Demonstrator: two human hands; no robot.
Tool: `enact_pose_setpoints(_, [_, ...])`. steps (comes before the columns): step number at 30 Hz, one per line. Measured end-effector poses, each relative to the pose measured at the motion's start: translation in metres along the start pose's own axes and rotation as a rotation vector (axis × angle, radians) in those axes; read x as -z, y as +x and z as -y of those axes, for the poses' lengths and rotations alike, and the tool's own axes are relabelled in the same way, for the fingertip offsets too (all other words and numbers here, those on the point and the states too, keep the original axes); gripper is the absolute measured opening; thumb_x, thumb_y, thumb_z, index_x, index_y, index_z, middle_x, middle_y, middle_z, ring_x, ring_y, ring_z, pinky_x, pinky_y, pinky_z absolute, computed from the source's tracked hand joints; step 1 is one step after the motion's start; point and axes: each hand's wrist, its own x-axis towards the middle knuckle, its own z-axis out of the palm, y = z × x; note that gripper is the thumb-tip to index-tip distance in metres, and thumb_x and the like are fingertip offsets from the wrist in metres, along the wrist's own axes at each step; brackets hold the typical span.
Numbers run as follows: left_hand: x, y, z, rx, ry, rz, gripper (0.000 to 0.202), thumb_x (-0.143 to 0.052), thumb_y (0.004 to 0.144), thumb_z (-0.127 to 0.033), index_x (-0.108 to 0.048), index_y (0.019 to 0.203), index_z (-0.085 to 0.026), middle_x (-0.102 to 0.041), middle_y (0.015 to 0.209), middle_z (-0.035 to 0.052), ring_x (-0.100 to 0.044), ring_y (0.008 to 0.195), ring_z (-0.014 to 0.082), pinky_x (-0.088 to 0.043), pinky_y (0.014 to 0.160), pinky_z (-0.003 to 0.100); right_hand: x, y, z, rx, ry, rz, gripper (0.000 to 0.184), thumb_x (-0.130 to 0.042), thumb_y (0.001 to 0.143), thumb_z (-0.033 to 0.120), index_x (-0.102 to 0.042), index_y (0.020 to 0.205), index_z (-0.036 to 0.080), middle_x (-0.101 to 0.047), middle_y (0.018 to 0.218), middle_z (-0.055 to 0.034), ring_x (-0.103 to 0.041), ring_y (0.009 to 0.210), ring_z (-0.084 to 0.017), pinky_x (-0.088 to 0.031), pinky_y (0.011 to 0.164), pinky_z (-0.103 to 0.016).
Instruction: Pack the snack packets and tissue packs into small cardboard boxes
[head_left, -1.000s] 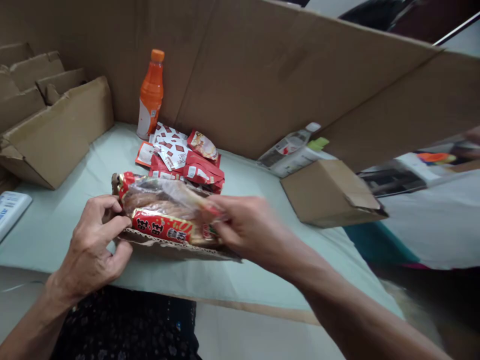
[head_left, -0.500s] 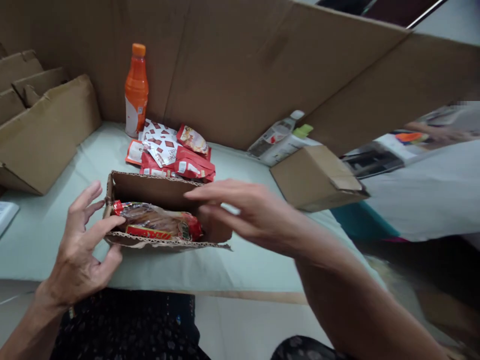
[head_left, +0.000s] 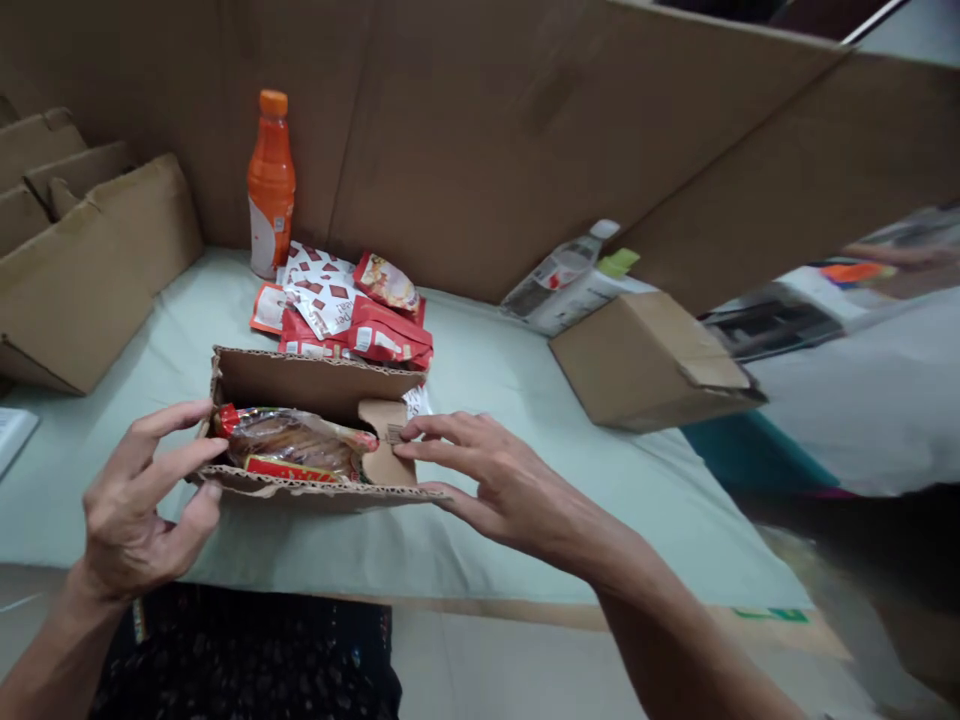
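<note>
A small open cardboard box [head_left: 307,378] sits on the pale green table [head_left: 510,500] in front of me. A clear and red snack packet [head_left: 292,448] lies inside it. My left hand [head_left: 139,500] is at the box's left end, fingers spread, thumb touching the near wall. My right hand [head_left: 491,478] reaches to the box's right end; its fingertips press on the small end flap [head_left: 384,440], fingers stretched out and holding nothing.
Behind the box lies a pile of red and white sachets [head_left: 345,310], with an orange drink bottle [head_left: 271,185] upright beyond. A closed carton [head_left: 649,360] and a lying clear bottle [head_left: 559,270] are at right. Folded cartons [head_left: 82,260] stand left. Tall cardboard walls [head_left: 487,140] enclose the back.
The snack packet went from both hands down into the box and was released. My right hand then moved to the box's right end flap; my left hand stayed at the left end.
</note>
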Motion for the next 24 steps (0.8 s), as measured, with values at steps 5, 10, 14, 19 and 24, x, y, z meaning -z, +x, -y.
enact_pose_setpoints(5, [-0.005,-0.002,-0.005,0.112,-0.127,-0.028,0.035,-0.062,0.088,-0.007,-0.070,0.116,-0.027,-0.054,0.150,0.0073,-0.058,0.136,0.0299,-0.053,0.113,0.053,0.012,0.015,-0.001,0.035,-0.044,-0.109,0.030,-0.055,0.102,0.030,-0.070,0.126,0.020,-0.074,0.127,-0.0125,-0.069,0.116,-0.029,-0.058,0.096,-0.049])
enact_pose_setpoints(10, [-0.002,-0.001,-0.006,0.088,-0.104,-0.009,0.031,-0.061,0.090,-0.005,-0.069,0.114,-0.024,-0.062,0.140,0.0080,-0.066,0.124,0.0236,-0.058,0.105,0.040,-0.009,0.059,-0.005,0.031,-0.108,-0.092,0.037,-0.053,0.100,0.025,-0.067,0.133,0.017,-0.069,0.136,-0.0141,-0.067,0.119,-0.031,-0.057,0.102,-0.052])
enact_pose_setpoints(14, [-0.001,-0.002,-0.003,0.141,-0.166,0.085,0.049,-0.061,0.093,-0.008,-0.056,0.139,-0.025,-0.067,0.136,0.0092,-0.069,0.120,0.0216,-0.059,0.101,0.035,-0.022,0.067,-0.009,-0.018,-0.025,-0.142,0.034,-0.054,0.099,0.027,-0.069,0.129,0.018,-0.070,0.135,-0.0143,-0.067,0.117,-0.031,-0.060,0.097,-0.052])
enact_pose_setpoints(19, [-0.003,0.002,0.003,0.177,-0.092,0.163,0.038,-0.059,0.097,-0.015,-0.058,0.133,-0.026,-0.072,0.122,0.0048,-0.070,0.114,0.0211,-0.058,0.099,0.033,-0.018,0.036,-0.010,-0.019,0.249,-0.220,0.021,-0.055,0.102,0.025,-0.075,0.109,0.024,-0.076,0.120,-0.0085,-0.072,0.112,-0.023,-0.061,0.097,-0.043])
enact_pose_setpoints(24, [-0.007,0.011,0.002,0.126,0.071,0.192,0.047,-0.056,0.099,-0.016,-0.049,0.144,-0.025,-0.067,0.125,0.0064,-0.066,0.114,0.0233,-0.055,0.103,0.036,-0.004,0.027,-0.017,-0.020,0.422,-0.270,0.027,-0.053,0.102,0.016,-0.074,0.112,0.029,-0.079,0.114,-0.0033,-0.073,0.111,-0.019,-0.061,0.099,-0.040])
